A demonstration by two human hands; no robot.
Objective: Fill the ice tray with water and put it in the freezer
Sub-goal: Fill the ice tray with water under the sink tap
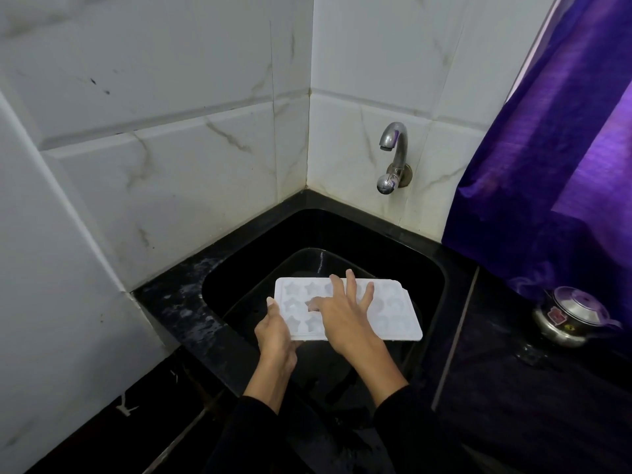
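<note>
A white ice tray (393,316) with star-shaped and round moulds is held level over a black sink (427,268). My left hand (275,331) grips the tray's left end, thumb on top. My right hand (342,309) lies flat on the tray's upper face with its fingers spread, covering the middle moulds. A metal tap (393,145) juts from the tiled wall above the sink's far right side; no water runs from it. I cannot tell whether the moulds hold water.
A black stone counter (178,302) rims the sink, with white marble-look tiles (171,165) behind. A purple curtain (564,165) hangs at the right. A small steel lidded pot (574,314) stands on the counter at the right.
</note>
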